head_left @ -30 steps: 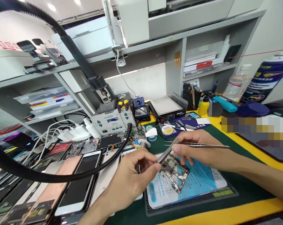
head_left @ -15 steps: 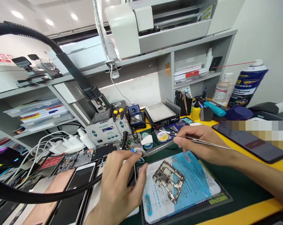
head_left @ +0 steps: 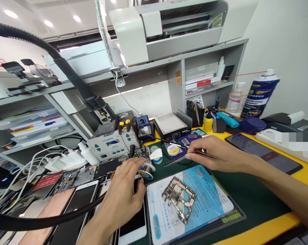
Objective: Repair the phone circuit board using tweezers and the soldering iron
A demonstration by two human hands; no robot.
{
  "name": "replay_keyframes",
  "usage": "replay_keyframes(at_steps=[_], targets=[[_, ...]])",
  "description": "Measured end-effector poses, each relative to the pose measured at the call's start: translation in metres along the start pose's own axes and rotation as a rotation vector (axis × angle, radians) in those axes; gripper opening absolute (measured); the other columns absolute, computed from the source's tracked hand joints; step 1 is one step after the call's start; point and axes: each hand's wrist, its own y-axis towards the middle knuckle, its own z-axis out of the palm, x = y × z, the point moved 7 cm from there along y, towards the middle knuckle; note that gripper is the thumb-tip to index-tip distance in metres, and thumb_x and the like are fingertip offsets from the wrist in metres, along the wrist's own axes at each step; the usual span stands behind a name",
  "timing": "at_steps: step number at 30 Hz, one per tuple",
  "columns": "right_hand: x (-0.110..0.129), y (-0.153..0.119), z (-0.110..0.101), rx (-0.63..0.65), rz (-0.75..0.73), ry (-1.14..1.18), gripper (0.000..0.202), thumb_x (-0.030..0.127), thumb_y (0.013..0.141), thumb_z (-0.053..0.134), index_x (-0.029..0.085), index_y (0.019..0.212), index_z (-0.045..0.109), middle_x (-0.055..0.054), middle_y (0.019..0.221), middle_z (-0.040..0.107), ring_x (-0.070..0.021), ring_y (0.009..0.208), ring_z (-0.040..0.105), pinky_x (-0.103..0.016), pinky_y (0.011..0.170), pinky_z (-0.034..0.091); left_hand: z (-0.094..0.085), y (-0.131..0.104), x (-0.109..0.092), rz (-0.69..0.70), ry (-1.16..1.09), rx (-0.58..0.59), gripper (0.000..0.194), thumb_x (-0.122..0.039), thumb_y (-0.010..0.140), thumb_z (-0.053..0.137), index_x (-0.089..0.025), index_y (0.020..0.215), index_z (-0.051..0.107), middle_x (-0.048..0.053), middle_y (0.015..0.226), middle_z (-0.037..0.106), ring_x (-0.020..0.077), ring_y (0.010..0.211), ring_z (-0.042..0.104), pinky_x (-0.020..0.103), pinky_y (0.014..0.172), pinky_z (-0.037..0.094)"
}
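My right hand (head_left: 207, 151) is closed around slim metal tweezers (head_left: 176, 160), whose tips point left above the green mat (head_left: 164, 173). Beside a wire spool (head_left: 150, 167), my left hand (head_left: 125, 190) is open, its fingers stretched forward and the thumb apart. Whether its fingertips touch the spool I cannot tell. A bare phone circuit board (head_left: 178, 195) lies on a blue and white packet (head_left: 207, 200), below and between both hands. Under my left wrist is a white-framed phone (head_left: 135, 223).
At the left lie several phones (head_left: 76, 211), crossed by a thick black hose (head_left: 54, 217). Behind stand a rework station (head_left: 113, 144) and a flat heating plate (head_left: 171, 124). A large phone (head_left: 263, 153), a spray can (head_left: 259, 95) and a clear bottle (head_left: 236, 98) are at the right.
My left hand has drawn back left from the tweezers' front end, with its fingers now by the spool. My right hand still holds the tweezers. The view has shifted slightly.
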Motion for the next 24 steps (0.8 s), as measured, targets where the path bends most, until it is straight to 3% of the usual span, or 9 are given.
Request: replay_keyframes(at_steps=[4, 8, 11, 14, 16, 19, 24], targets=[[-0.007, -0.006, -0.004, 0.133, 0.044, -0.069, 0.034, 0.046, 0.104, 0.058, 0.022, 0.082, 0.068, 0.0, 0.068, 0.063, -0.0173, 0.059, 0.051, -0.03, 0.057, 0.032, 0.006, -0.001, 0.008, -0.024, 0.013, 0.04, 0.04, -0.021, 0.1, 0.048, -0.026, 0.139, 0.053, 0.008, 0.137, 0.064, 0.0307, 0.13, 0.059, 0.054, 0.106, 0.052], [-0.01, -0.011, -0.007, 0.2, 0.093, -0.091, 0.032, 0.045, 0.102, 0.059, 0.022, 0.082, 0.068, -0.001, 0.071, 0.067, -0.0186, 0.061, 0.055, -0.03, 0.059, 0.035, 0.007, -0.004, 0.006, -0.009, 0.02, 0.036, 0.037, -0.024, 0.103, 0.048, -0.026, 0.14, 0.053, 0.008, 0.137, 0.063, 0.0303, 0.129, 0.057, 0.053, 0.107, 0.051], [-0.01, -0.012, -0.011, 0.189, 0.099, -0.103, 0.031, 0.044, 0.102, 0.058, 0.021, 0.085, 0.07, -0.002, 0.075, 0.069, -0.0189, 0.064, 0.058, -0.03, 0.06, 0.036, 0.004, -0.005, 0.0, 0.026, 0.021, 0.004, 0.033, -0.024, 0.104, 0.049, -0.025, 0.137, 0.055, 0.007, 0.133, 0.063, 0.0288, 0.125, 0.057, 0.05, 0.104, 0.05], [-0.006, -0.012, -0.019, 0.11, 0.074, -0.071, 0.033, 0.044, 0.101, 0.06, 0.02, 0.079, 0.068, 0.001, 0.066, 0.06, -0.0157, 0.057, 0.049, -0.03, 0.056, 0.03, -0.002, -0.005, -0.004, 0.077, 0.027, -0.073, 0.028, -0.02, 0.104, 0.052, -0.022, 0.132, 0.058, 0.009, 0.127, 0.064, 0.0277, 0.121, 0.057, 0.049, 0.103, 0.047], [0.0, -0.01, -0.025, 0.028, 0.068, 0.029, 0.037, 0.045, 0.101, 0.061, 0.02, 0.074, 0.067, 0.003, 0.061, 0.055, -0.0141, 0.054, 0.045, -0.029, 0.053, 0.029, -0.008, -0.004, -0.006, 0.122, 0.02, -0.137, 0.025, -0.016, 0.103, 0.055, -0.02, 0.127, 0.06, 0.009, 0.12, 0.065, 0.0263, 0.117, 0.058, 0.047, 0.1, 0.047], [0.002, -0.007, -0.025, -0.058, 0.14, 0.299, 0.04, 0.049, 0.097, 0.068, 0.019, 0.07, 0.067, 0.0, 0.062, 0.064, -0.0147, 0.056, 0.058, -0.027, 0.053, 0.04, -0.022, -0.001, -0.012, 0.203, -0.013, -0.246, 0.021, -0.009, 0.1, 0.057, -0.018, 0.118, 0.062, 0.009, 0.111, 0.066, 0.0237, 0.107, 0.061, 0.044, 0.093, 0.05], [0.0, 0.001, 0.003, -0.042, 0.23, 0.808, 0.039, 0.053, 0.087, 0.081, 0.017, 0.076, 0.069, -0.005, 0.071, 0.076, -0.0177, 0.057, 0.073, -0.023, 0.044, 0.046, -0.057, -0.008, -0.043, 0.328, -0.05, -0.376, 0.019, -0.003, 0.093, 0.06, -0.019, 0.103, 0.064, 0.008, 0.101, 0.066, 0.0239, 0.096, 0.064, 0.044, 0.083, 0.052]])
